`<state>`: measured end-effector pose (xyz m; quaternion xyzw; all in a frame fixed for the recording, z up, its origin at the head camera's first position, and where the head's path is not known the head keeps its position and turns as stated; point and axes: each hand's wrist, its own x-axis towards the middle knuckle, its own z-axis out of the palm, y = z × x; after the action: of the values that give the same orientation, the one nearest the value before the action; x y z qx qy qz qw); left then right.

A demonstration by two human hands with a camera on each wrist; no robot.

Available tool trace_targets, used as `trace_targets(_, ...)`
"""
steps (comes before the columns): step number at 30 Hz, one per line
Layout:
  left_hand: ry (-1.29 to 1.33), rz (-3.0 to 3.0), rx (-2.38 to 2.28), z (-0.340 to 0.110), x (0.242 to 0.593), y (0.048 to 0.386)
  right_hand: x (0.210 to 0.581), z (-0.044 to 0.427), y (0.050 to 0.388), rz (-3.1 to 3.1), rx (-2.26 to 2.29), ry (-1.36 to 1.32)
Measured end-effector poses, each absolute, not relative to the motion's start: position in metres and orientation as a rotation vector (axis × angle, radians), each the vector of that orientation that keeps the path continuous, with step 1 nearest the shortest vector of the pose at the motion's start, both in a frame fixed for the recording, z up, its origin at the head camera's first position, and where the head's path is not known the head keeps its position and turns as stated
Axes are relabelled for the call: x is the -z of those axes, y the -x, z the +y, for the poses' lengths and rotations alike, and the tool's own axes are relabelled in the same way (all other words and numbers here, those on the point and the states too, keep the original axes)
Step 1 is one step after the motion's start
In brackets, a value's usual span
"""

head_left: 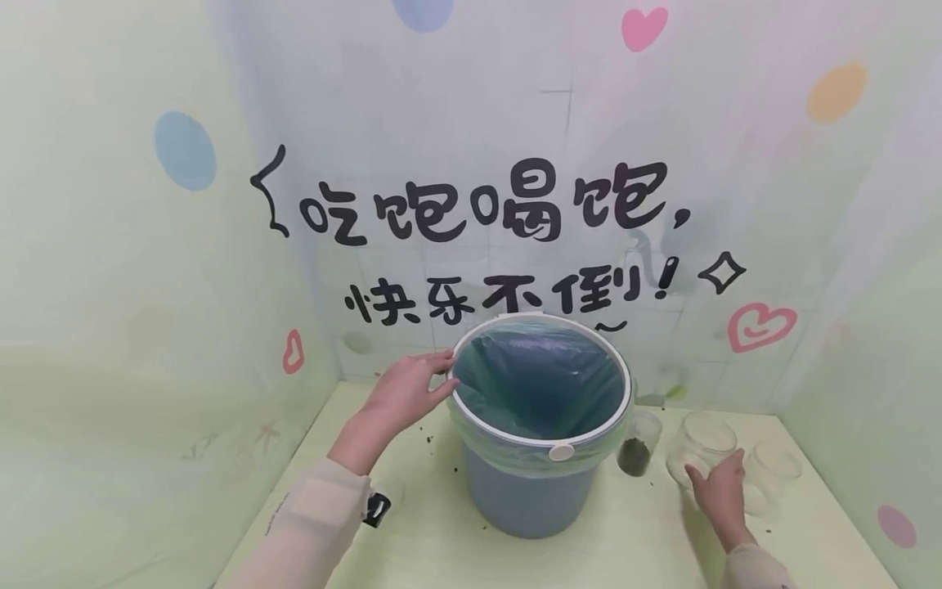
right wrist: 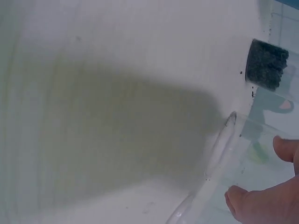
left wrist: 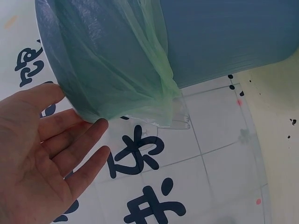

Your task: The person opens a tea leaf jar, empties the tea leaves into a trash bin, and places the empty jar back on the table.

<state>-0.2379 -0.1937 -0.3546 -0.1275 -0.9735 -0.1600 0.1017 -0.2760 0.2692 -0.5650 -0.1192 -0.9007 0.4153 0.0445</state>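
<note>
A blue-grey trash bin point(head_left: 526, 499) with a white rim stands on the table, lined with a thin green plastic bag point(left wrist: 117, 60). My left hand point(head_left: 405, 393) touches the left side of its rim, thumb and fingers loosely extended; the left wrist view shows the hand point(left wrist: 60, 149) against the rim's edge. To the right of the bin, my right hand point(head_left: 721, 495) holds a clear glass jar point(head_left: 708, 433) between thumb and fingers. Close up, the thumb and a finger of the right hand point(right wrist: 266, 200) lie against the jar's transparent wall point(right wrist: 252, 163).
Between bin and jar is a small clear container with dark granules point(head_left: 634, 456). A clear round lid-like piece point(head_left: 778, 460) lies to the right. A small black object point(head_left: 377, 510) is by the left sleeve. Dark crumbs dot the table point(head_left: 419, 540); printed curtains point(head_left: 471, 106) enclose it.
</note>
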Motion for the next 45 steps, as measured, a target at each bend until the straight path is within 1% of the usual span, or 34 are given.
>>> trace_targets(3, 0.382, -2.877, 0.489, -0.193, 0.357, 0.238, 0.571, 0.268, 0.273, -2.736, -1.253, 0.430)
trace_targets(7, 0.383, -2.881, 0.493, -0.192, 0.358, 0.237, 0.574, 0.265, 0.271, -2.657, -1.223, 0.438)
trace_targets(16, 0.377, -2.883, 0.473, -0.193, 0.354, 0.238, 0.556, 0.256, 0.273, -2.471, -1.115, 0.285)
trace_targets(23, 0.377, -2.876, 0.461, -0.194, 0.353, 0.239, 0.542, 0.244, 0.276, -2.310, -0.969, 0.089)
trace_targets(33, 0.376, -2.878, 0.470, -0.193, 0.354, 0.239, 0.527, 0.227, 0.283, -2.196, -0.986, -0.140)
trace_targets(45, 0.377, -2.876, 0.463, -0.194, 0.355, 0.240, 0.523, 0.212, 0.289, -2.262, -1.011, -0.208)
